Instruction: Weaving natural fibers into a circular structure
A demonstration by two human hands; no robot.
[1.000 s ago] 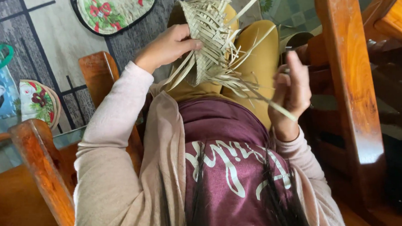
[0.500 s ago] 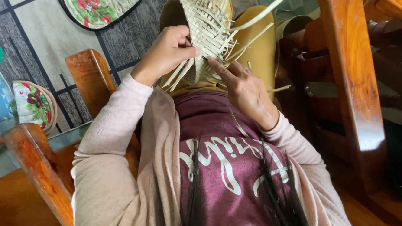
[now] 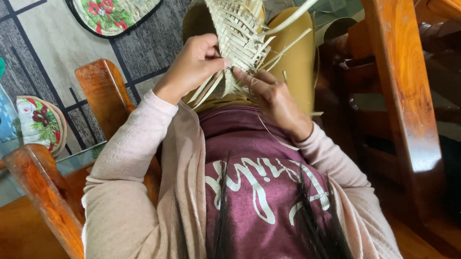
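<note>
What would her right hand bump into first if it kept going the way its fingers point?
The right hand points up and left at the woven straw piece; its fingertips already seem to touch the weave, though depth is hard to judge.

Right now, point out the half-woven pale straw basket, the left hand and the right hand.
Half-woven pale straw basket [image 3: 237, 25]: head view, on its woven middle.
Left hand [image 3: 192, 62]: head view, on its back, gripping the basket's edge.
Right hand [image 3: 271, 97]: head view, on its back, fingers at the loose strips.

pale pink cardigan over a maroon top

long, soft-knit sleeves [image 3: 136, 151] reach the wrists — the maroon shirt [image 3: 254, 170] bears white script lettering, dark hair strands falling across it.
</note>
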